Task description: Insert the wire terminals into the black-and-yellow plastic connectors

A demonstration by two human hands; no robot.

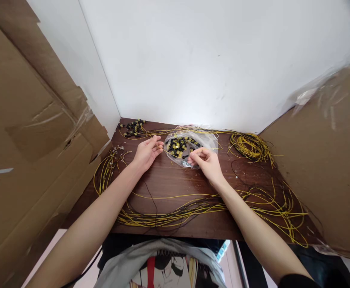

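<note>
My left hand (147, 154) is over the middle of the table, its thumb and fingers closed on a thin yellow wire (171, 153). This wire runs across the front of a clear plastic bag (205, 140) to my right hand (206, 163). There the fingertips pinch the wire's other stretch, beside a short dark piece at the bag's near edge. Inside the open bag lie several small black-and-yellow connectors (177, 145). Exactly what sits between the right fingertips is partly hidden.
A long bundle of yellow and black wires (169, 216) lies along the table's (175, 182) front. A coiled bundle (251, 147) is at the back right, wired connectors (134, 128) at the back left. Cardboard (43, 120) stands left, more cardboard (327, 160) right, a white wall (193, 72) behind.
</note>
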